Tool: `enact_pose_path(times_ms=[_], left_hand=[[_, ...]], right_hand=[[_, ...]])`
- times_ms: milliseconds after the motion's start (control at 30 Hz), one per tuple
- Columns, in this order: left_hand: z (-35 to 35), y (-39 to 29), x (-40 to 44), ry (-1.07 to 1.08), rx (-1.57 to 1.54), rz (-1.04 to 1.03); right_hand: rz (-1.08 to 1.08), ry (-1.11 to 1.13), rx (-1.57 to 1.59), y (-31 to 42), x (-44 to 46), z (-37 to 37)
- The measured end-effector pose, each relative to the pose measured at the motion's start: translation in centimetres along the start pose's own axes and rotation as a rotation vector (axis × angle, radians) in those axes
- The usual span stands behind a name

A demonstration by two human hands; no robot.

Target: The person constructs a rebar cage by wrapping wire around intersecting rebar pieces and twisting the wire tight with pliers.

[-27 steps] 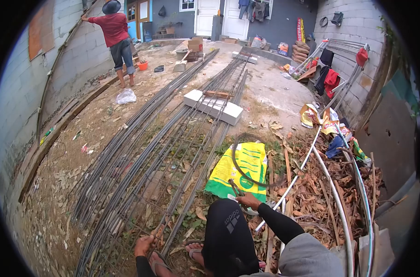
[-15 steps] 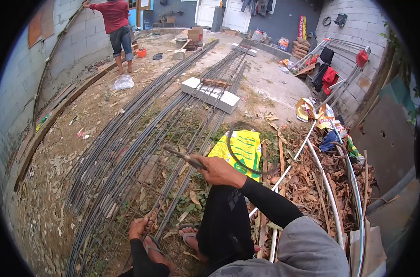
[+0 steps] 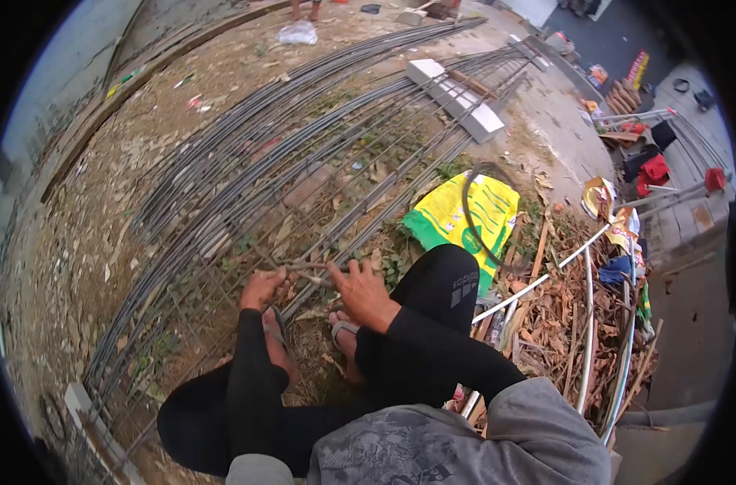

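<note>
Right hand (image 3: 362, 293): fingers closed around the handle ends of the pincers (image 3: 313, 279); handles spread, tool lying nearly level, its head turned toward the left hand. Left hand (image 3: 263, 288): fingers curled together just beside the tool's head; whether anything is pinched there cannot be told (detail too small, partly hidden by the fingers). Both hands held low, near the near end of the steel cage (image 3: 380, 187), ahead of the sandalled feet (image 3: 345, 335).

Step in hand, as judged: the pincers being set to a spot by the left fingers, with no finished grip to be seen. Next move judged to call for the head to be seated squarely, the left fingers to be held clear of the bite, and the handles to be pressed together evenly.

Farther out: a yellow-green sack (image 3: 485, 206) is spread on the ground right of the cage, crossed by a wire coil (image 3: 466, 198). The cage is passed over a white block (image 3: 465, 111); loose steel bars (image 3: 303, 85) are bunched on its left. White pipes (image 3: 588, 331) are laid over dry leaves at far right
</note>
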State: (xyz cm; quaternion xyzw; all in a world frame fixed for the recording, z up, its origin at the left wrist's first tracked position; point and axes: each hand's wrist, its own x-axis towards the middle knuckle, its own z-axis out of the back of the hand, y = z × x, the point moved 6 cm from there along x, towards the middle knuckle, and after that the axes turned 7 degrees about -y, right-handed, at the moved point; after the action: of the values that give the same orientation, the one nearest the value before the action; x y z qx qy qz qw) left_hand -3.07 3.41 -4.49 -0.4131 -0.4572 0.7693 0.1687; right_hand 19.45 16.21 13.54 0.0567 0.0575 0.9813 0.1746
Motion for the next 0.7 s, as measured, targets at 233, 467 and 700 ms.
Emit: enact_pose_path(times_ms=[233,467,700], left_hand=[[0.4,-2.8,-2.2,-0.085,0.063,0.106],[0.2,-1.6,-1.1,-0.071,0.043,0.05],[0.2,-2.0,-1.5,-0.077,0.041,0.094]], right_hand=[[0.068,-0.05,-0.109,0.2,0.8,-1.1],[0.128,-0.069,-0.256,0.7,1.3,-1.2],[0.112,-0.1,-0.245,1.0,0.1,-2.8]])
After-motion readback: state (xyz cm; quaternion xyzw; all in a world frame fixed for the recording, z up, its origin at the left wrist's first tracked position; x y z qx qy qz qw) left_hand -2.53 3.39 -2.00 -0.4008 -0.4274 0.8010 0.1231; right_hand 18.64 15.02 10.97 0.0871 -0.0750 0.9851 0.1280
